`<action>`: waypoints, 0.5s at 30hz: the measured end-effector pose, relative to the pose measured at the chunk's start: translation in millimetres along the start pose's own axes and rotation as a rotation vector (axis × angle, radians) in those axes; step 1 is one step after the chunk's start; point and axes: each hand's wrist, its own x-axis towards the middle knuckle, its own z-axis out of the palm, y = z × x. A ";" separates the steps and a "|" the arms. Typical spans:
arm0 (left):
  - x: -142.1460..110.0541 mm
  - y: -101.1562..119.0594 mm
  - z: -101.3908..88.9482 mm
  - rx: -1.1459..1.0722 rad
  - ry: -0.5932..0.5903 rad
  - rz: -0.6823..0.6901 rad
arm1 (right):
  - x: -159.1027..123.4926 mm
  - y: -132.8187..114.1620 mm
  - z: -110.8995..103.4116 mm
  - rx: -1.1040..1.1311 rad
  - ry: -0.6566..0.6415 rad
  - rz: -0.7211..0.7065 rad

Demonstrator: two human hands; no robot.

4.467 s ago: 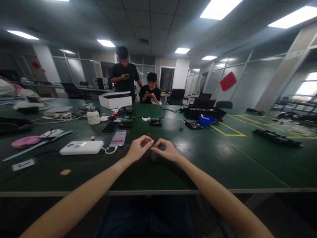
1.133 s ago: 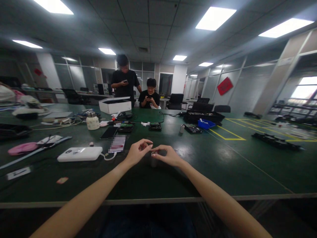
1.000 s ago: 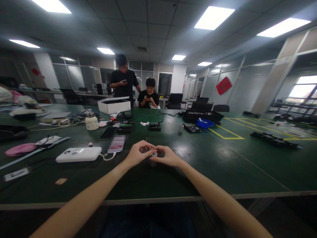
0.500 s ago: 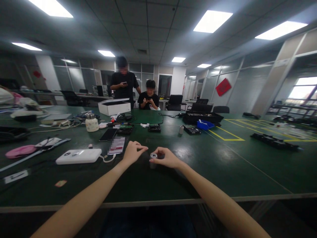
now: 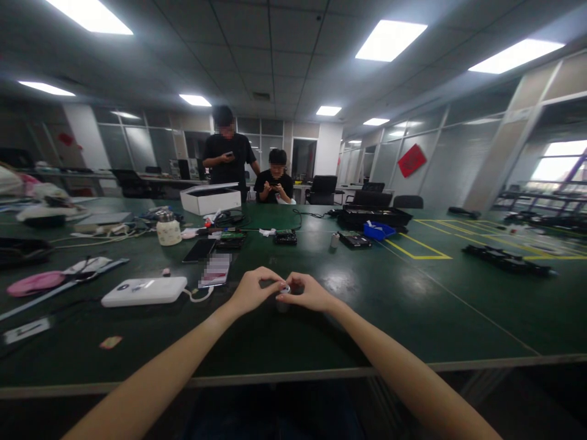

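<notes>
A small grey metal cylinder (image 5: 283, 307) stands on the green table in front of me, with round details on its top face. My right hand (image 5: 308, 293) has thumb and fingers wrapped round its upper part from the right. From the left, my left hand (image 5: 255, 289) reaches over the cylinder's top, thumb and forefinger pinched together at the rim. Whatever lies in that pinch, if anything, is too small and covered to make out. My fingers hide much of the cylinder's top.
A white power bank (image 5: 144, 291) and a lit phone (image 5: 215, 270) lie to the left. Farther back are a similar small cylinder (image 5: 335, 240), a hard drive (image 5: 355, 239), a blue bin (image 5: 379, 230) and a white box (image 5: 211, 200). Two people are across the table.
My left hand has moved right and slightly down, from beside the cylinder onto its top. My right hand keeps its grip on the cylinder in nearly the same place.
</notes>
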 end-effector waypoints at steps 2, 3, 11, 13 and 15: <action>-1.4 2.7 0.7 0.019 0.004 0.031 | 0.1 0.4 -0.1 -0.014 0.004 0.002; -1.7 3.1 0.8 0.030 0.015 0.038 | 0.0 0.3 -0.1 -0.019 0.007 0.003; -2.7 3.8 2.0 0.010 0.049 0.034 | -0.8 -2.7 -0.9 -0.025 -0.007 0.001; -3.1 3.9 2.7 0.000 0.063 0.025 | -0.8 -1.8 -1.0 -0.024 -0.007 0.005; -3.3 3.8 3.0 -0.002 0.053 0.022 | -0.6 -0.5 -0.8 -0.023 -0.004 -0.001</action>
